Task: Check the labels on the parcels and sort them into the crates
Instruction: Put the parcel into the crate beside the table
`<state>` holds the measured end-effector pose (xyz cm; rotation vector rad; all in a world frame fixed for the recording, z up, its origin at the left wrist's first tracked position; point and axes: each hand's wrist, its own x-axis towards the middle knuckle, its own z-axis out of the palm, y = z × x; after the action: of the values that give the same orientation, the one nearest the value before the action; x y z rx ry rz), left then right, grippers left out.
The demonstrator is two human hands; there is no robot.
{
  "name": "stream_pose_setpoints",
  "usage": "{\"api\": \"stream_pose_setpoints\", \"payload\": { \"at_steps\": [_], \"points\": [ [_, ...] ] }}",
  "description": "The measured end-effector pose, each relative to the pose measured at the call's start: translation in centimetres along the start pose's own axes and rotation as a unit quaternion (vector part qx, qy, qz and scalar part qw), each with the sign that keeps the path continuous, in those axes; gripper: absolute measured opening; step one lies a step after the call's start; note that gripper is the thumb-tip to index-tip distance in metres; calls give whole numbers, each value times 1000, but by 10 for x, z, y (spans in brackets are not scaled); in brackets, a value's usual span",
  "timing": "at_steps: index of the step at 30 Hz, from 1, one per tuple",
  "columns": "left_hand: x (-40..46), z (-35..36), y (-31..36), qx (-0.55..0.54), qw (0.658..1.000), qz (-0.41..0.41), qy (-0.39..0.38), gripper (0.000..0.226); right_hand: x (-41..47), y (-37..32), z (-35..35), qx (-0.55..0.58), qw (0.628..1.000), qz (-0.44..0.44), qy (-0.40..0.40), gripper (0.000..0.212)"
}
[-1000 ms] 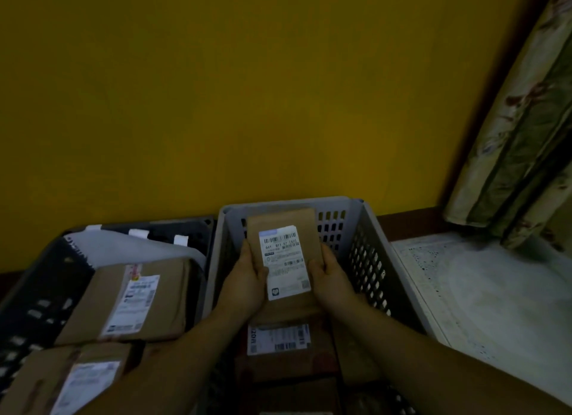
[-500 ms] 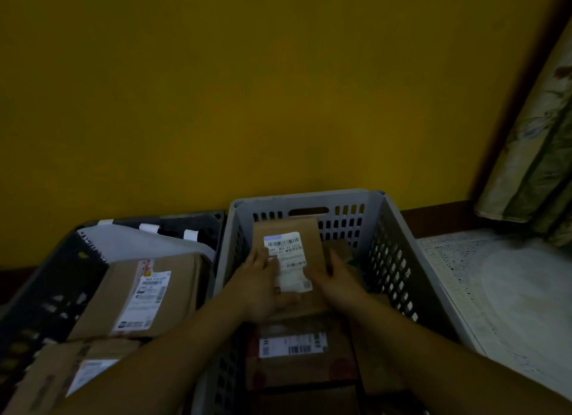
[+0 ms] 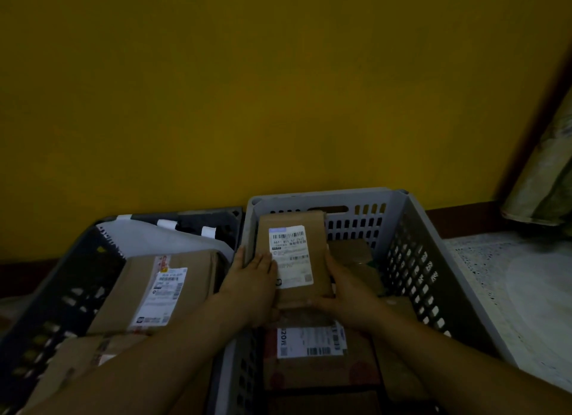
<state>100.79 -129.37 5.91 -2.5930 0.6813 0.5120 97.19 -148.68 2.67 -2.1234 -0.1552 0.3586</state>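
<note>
Both hands, left point(image 3: 252, 286) and right point(image 3: 348, 294), grip a labelled parcel point(image 3: 294, 259) by its side edges, fingers curled, inside the grey crate point(image 3: 433, 275); open room at 3 o'clock.

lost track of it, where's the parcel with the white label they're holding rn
In the head view the parcel is centre frame, held between the left hand and right hand inside the light grey crate.

A mustard-yellow wall point(image 3: 278, 89) fills the upper part of the view, dimly lit. Along its foot runs a dark brown skirting strip point(image 3: 458, 218). At the right edge hangs a pale patterned curtain point(image 3: 544, 179), its lower end bunched. Below it lies a light speckled floor point(image 3: 507, 278) with a faint round pattern.
</note>
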Motion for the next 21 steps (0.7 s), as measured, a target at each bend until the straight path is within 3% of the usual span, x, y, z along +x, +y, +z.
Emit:
{"api": "stream_pose_setpoints", "payload": {
  "at_steps": [4, 9, 14, 21],
  "points": [
    [-5, 4, 0, 0, 1000, 1, 5, 91, -1, 4, 0, -10, 1000, -3, 7, 84],
    [-7, 10, 2, -29, 999, -1, 17, 84, 1, 6, -5, -34, 999, 14, -24, 89],
    [-1, 11, 4, -31, 999, -9, 25, 78, 3, 5, 4, -113, 992, 40, -29, 111],
    [-14, -4, 0, -92, 996, 8, -7, 88, -3, -26, -3, -171, 978, 108, -49, 115]
  ]
}}
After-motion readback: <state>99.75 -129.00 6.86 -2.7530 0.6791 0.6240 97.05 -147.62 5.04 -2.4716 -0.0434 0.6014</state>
